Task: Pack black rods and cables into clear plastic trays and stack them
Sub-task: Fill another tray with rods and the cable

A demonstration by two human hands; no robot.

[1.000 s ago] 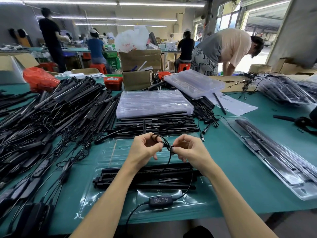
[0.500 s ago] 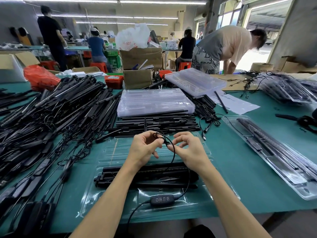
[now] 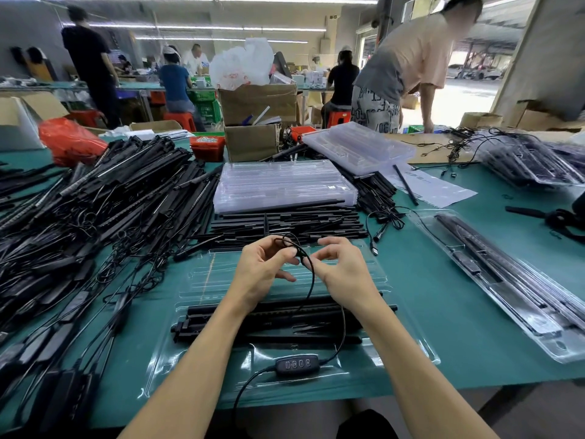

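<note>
left hand (image 3: 264,270): pinches coiled black cable (image 3: 311,280) | right hand (image 3: 343,271): pinches same cable | both above clear tray (image 3: 408,350) holding black rods (image 3: 272,324), near tabletop (image 3: 443,280) edge

I see a bright hall, lit by long ceiling tubes (image 3: 272,28) and strong daylight from the open doorway (image 3: 468,74) (overexposed there). Clear trays (image 3: 281,185) show glare; edges bend outward, background people are slightly blurred.

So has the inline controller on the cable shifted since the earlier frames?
No. The inline controller lies at the same spot in the clear tray, below the black rods.
</note>
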